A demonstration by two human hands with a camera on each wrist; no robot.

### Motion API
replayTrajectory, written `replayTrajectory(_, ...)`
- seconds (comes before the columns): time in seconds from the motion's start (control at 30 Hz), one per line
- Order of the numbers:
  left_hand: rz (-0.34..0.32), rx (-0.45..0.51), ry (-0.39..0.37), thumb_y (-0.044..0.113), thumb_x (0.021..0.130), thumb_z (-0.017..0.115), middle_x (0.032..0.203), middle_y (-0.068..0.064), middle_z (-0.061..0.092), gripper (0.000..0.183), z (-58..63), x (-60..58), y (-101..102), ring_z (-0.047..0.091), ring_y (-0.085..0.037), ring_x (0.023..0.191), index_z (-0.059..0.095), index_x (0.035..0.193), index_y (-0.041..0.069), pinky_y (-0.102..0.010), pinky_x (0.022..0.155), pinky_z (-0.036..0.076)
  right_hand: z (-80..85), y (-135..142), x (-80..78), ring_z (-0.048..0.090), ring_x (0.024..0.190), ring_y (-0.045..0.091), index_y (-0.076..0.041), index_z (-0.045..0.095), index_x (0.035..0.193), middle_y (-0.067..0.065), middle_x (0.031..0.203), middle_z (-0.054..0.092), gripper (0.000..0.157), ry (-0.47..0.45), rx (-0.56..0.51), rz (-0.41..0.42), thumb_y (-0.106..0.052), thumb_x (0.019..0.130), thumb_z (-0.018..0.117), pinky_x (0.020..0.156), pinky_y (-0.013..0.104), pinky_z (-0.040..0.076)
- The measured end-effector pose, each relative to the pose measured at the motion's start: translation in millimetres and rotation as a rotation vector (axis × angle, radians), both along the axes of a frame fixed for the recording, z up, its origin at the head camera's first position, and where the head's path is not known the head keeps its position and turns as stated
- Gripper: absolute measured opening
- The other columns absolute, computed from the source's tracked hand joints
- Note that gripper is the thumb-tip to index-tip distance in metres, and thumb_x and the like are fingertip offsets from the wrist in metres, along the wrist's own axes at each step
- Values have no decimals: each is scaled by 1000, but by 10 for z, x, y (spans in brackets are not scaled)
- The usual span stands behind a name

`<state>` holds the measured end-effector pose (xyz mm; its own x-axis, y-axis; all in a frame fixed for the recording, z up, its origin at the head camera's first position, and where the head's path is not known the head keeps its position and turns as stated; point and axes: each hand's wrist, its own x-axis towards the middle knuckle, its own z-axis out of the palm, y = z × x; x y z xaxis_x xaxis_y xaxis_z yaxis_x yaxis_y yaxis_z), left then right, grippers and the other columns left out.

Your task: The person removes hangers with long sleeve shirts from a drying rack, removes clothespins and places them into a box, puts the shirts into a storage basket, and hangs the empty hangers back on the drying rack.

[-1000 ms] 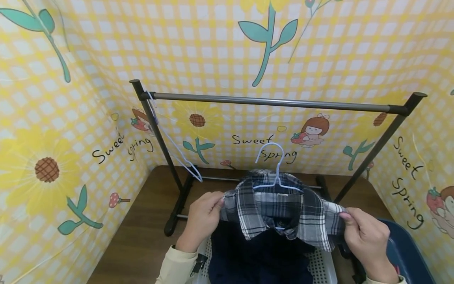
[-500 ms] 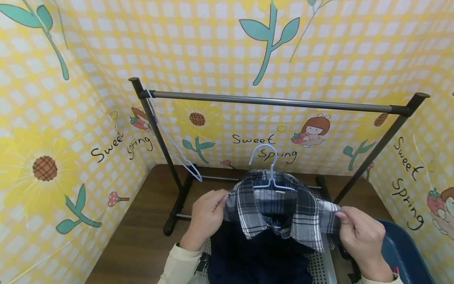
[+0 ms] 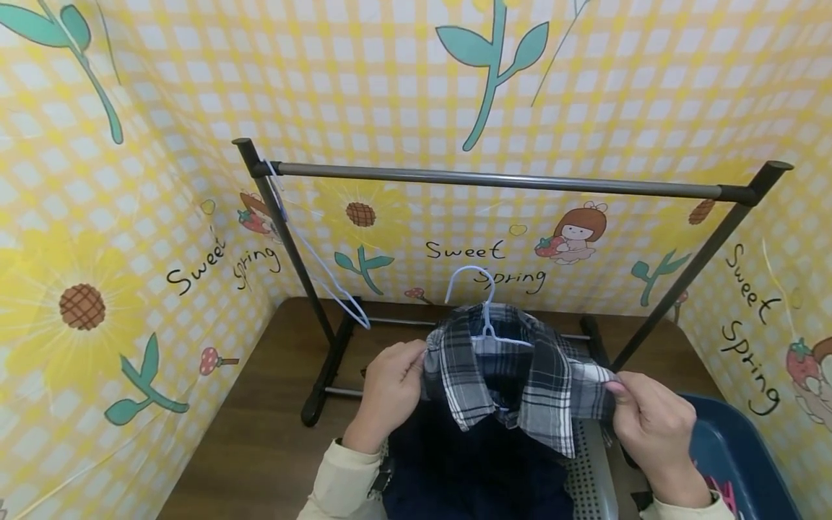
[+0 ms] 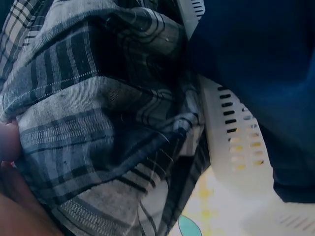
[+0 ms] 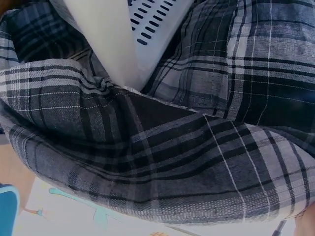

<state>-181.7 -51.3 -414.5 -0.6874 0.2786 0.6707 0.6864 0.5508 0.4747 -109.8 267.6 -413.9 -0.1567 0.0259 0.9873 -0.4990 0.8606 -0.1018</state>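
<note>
A grey and black plaid shirt (image 3: 546, 390) is spread between my hands, collar up. The pale lilac hanger (image 3: 489, 334) sits inside its neck opening, with the hook standing out above the collar and leaning left. My left hand (image 3: 390, 393) pinches one shoulder; its fingertips show at the left edge of the left wrist view, against the plaid cloth (image 4: 74, 128). Over the other shoulder, my right hand (image 3: 653, 426) pinches the fabric between thumb and fingers. Folds of the shirt (image 5: 172, 157) fill most of the right wrist view. The hanger's arms are hidden by the cloth.
A dark garment rack (image 3: 494, 180) stands behind, with another lilac hanger (image 3: 356, 312) at its left end. Below the shirt, navy cloth (image 3: 481, 462) lies over a white perforated basket (image 3: 593, 469). A blue bin (image 3: 728, 426) with pink items is at right, on the brown table (image 3: 240, 440).
Both hands have drawn closer together, the left moving right and the right moving left, each slightly upward. The shirt's right side and the hanger hook have shifted left.
</note>
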Motion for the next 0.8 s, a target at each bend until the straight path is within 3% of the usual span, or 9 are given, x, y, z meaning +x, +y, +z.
replayTrajectory(0.27, 4, 21, -16, 1, 87, 58, 61, 8, 38, 20, -24, 34, 88, 37, -8, 54, 57, 74, 15, -23, 48, 32, -25, -33, 4, 45, 40, 21, 0, 58, 64, 5, 54, 51, 49, -4, 56, 30, -37, 96, 53, 38, 33, 33)
replayTrajectory(0.43, 7, 27, -21, 2, 87, 56, 62, 9, 39, 19, -24, 57, 139, 38, -9, 55, 57, 75, 17, -24, 50, 33, -30, -67, 15, 46, 41, 21, 0, 59, 65, 5, 55, 52, 48, -1, 70, 38, -37, 96, 53, 39, 34, 34)
replayTrajectory(0.8, 37, 41, -10, 3, 85, 57, 60, 8, 32, 31, 19, 91, 213, 33, -10, 52, 38, 65, 17, -22, 46, 28, -21, -128, 3, 46, 43, 19, -1, 58, 67, 3, 58, 52, 46, -6, 111, 86, -35, 97, 52, 40, 33, 35)
